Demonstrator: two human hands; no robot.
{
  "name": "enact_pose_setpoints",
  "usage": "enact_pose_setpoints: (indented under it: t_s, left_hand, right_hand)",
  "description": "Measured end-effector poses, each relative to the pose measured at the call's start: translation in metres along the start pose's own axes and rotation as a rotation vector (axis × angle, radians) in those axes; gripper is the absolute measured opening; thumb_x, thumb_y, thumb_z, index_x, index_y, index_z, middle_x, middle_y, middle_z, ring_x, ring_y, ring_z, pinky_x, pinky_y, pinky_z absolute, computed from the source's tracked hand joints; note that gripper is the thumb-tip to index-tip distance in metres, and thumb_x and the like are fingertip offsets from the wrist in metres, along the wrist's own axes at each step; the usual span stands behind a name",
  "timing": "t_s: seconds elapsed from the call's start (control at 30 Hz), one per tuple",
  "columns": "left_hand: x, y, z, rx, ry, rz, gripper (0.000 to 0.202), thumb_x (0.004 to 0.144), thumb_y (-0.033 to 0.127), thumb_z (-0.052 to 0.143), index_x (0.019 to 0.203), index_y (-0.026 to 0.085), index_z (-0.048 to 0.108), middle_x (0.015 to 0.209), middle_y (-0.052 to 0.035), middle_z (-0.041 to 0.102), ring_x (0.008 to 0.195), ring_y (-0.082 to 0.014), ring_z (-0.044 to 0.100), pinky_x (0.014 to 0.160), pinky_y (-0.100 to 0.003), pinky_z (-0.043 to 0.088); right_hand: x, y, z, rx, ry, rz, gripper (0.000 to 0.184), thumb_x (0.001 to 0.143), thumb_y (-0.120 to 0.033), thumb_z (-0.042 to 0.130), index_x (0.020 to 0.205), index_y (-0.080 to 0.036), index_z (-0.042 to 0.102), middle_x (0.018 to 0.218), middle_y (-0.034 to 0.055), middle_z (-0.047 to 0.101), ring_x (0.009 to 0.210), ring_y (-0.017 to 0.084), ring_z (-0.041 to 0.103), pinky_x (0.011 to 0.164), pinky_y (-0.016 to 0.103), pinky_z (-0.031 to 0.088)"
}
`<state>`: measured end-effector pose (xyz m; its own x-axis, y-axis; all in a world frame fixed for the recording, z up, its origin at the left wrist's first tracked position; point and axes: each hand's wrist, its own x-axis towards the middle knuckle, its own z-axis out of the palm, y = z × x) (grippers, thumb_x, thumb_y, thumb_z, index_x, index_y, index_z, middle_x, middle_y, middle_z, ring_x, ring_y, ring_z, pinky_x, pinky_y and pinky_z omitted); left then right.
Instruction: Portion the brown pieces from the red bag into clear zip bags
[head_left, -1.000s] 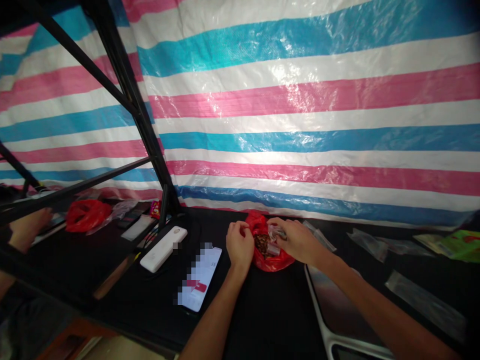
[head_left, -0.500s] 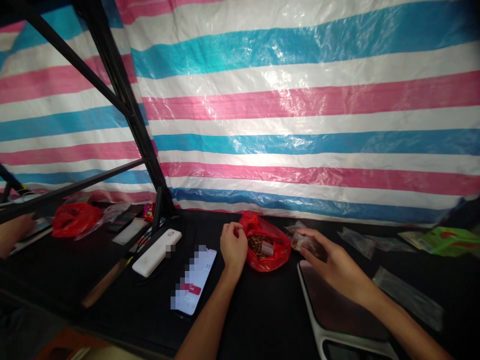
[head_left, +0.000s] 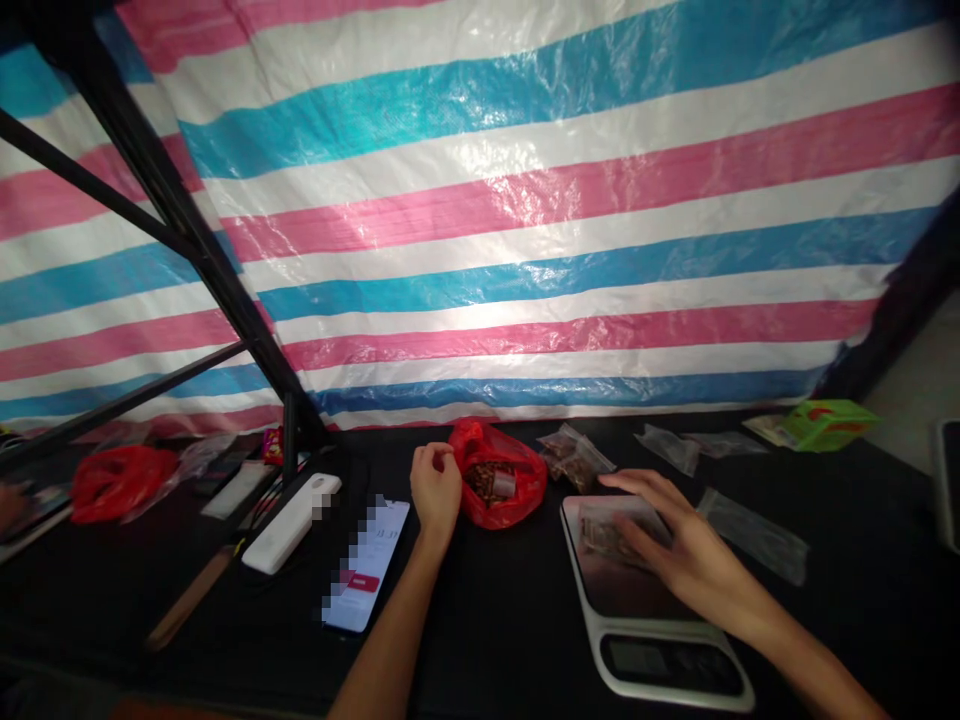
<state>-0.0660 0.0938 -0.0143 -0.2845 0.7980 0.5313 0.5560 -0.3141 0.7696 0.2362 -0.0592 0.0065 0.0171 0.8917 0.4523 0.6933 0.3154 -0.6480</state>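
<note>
Your right hand [head_left: 694, 545] is open, its fingers spread and stretched over a small clear plastic bag [head_left: 609, 535] holding something brownish, too blurred to make out. The bag lies flat on the platform of a digital kitchen scale [head_left: 600, 585], right under your fingers, and the scale's display [head_left: 671, 663] faces you near the counter's front edge.

Your left hand [head_left: 435, 490] is loosely closed with the fingers curled together, and you can't tell from this view whether it pinches anything. It rests on the black counter [head_left: 480, 640] just beside a red plastic bag [head_left: 499, 500], which stands open and holds a heap of brown pieces [head_left: 484, 482] with a small pale item [head_left: 505, 485] among them.

Between the red bag and the scale, near the counter's back edge, lies a clear zip bag of brown pieces [head_left: 574, 458]. To the right of your right hand are clear plastic bags [head_left: 752, 535] [head_left: 667, 450] and, toward the back right corner, a green packet [head_left: 825, 425].

Left of your left hand lie a phone with a blurred screen [head_left: 365, 565], a white power bank [head_left: 291, 523], a wooden handle [head_left: 191, 598] and a second red bag [head_left: 124, 483]. A striped tarp [head_left: 525, 250] hangs behind the counter, crossed at left by a black metal frame [head_left: 187, 230].
</note>
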Motion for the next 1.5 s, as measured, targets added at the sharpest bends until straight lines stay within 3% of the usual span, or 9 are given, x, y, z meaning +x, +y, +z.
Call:
enact_pose_setpoints:
  t_s: [0.13,0.27,0.5,0.73,0.83,0.97,1.1,1.33,1.5]
  left_hand:
    - [-0.002,0.001,0.000,-0.021,0.007,0.034,0.019,0.088,0.013,0.054,0.081,0.023,0.069,0.089,-0.0018,0.064,0.084,-0.0196,0.064,0.079,-0.032,0.048]
    - [-0.005,0.002,0.003,-0.056,-0.002,0.100,0.018,0.089,0.013,0.054,0.083,0.023,0.069,0.090,-0.0017,0.064,0.084,-0.0193,0.064,0.078,-0.031,0.050]
    - [-0.015,0.014,0.002,-0.124,-0.073,0.269,0.023,0.088,0.008,0.052,0.084,0.024,0.068,0.091,-0.0029,0.064,0.090,-0.0198,0.064,0.086,-0.033,0.052]
    - [-0.021,0.022,0.004,-0.191,-0.132,0.287,0.024,0.090,0.009,0.050,0.080,0.023,0.067,0.087,-0.0025,0.061,0.085,-0.0180,0.064,0.082,-0.030,0.052]
    - [-0.020,0.021,0.004,-0.203,-0.120,0.286,0.024,0.090,0.009,0.051,0.080,0.023,0.067,0.088,-0.0021,0.060,0.085,-0.0175,0.063,0.082,-0.030,0.051]
    - [-0.020,0.021,0.004,-0.205,-0.101,0.276,0.024,0.090,0.009,0.051,0.078,0.023,0.067,0.088,-0.0017,0.060,0.085,-0.0170,0.063,0.081,-0.029,0.051]
    - [-0.020,0.022,0.003,-0.202,-0.110,0.268,0.024,0.090,0.009,0.051,0.078,0.023,0.067,0.088,-0.0016,0.059,0.084,-0.0167,0.063,0.081,-0.028,0.051]
    - [-0.019,0.020,0.005,-0.201,-0.094,0.260,0.025,0.091,0.010,0.050,0.078,0.023,0.066,0.087,-0.0020,0.059,0.083,-0.0167,0.064,0.080,-0.028,0.052]
    - [-0.017,0.014,0.007,-0.190,-0.054,0.224,0.025,0.088,0.007,0.050,0.076,0.023,0.066,0.086,-0.0016,0.061,0.082,-0.0166,0.064,0.080,-0.028,0.052]
  right_hand:
    - [0.002,0.015,-0.004,0.095,0.241,0.071,0.026,0.101,-0.046,0.055,0.110,-0.029,0.073,0.115,0.0062,0.071,0.113,0.026,0.067,0.102,0.041,0.051]
    - [0.002,0.020,-0.005,0.114,0.319,0.141,0.029,0.100,-0.051,0.056,0.103,-0.028,0.074,0.109,0.0054,0.073,0.107,0.027,0.068,0.096,0.039,0.051]
    - [0.001,0.012,-0.006,0.131,0.207,0.136,0.030,0.102,-0.050,0.054,0.104,-0.027,0.073,0.109,0.0059,0.074,0.108,0.027,0.068,0.096,0.039,0.052]
    - [0.000,0.004,-0.004,0.136,0.111,0.077,0.025,0.103,-0.045,0.053,0.105,-0.029,0.073,0.107,0.0047,0.073,0.107,0.026,0.069,0.098,0.039,0.052]
    - [-0.002,0.003,-0.006,0.113,0.051,0.044,0.026,0.103,-0.044,0.053,0.117,-0.030,0.071,0.117,0.0059,0.071,0.115,0.027,0.066,0.103,0.042,0.051]
    - [-0.005,-0.002,-0.009,0.052,-0.092,0.019,0.040,0.099,-0.043,0.062,0.138,-0.034,0.062,0.133,0.0071,0.065,0.127,0.028,0.059,0.111,0.046,0.046]
    - [-0.007,-0.006,-0.007,-0.042,-0.223,0.015,0.052,0.089,-0.037,0.076,0.139,-0.039,0.063,0.132,0.0062,0.067,0.128,0.031,0.056,0.112,0.051,0.044]
    - [-0.002,-0.007,0.004,0.014,-0.172,0.024,0.036,0.092,-0.037,0.070,0.128,-0.035,0.071,0.122,0.0061,0.072,0.115,0.029,0.066,0.104,0.046,0.051]
    - [0.037,-0.025,0.029,0.111,-0.120,-0.024,0.030,0.094,-0.037,0.064,0.123,-0.030,0.070,0.126,0.0058,0.073,0.116,0.028,0.069,0.106,0.044,0.053]
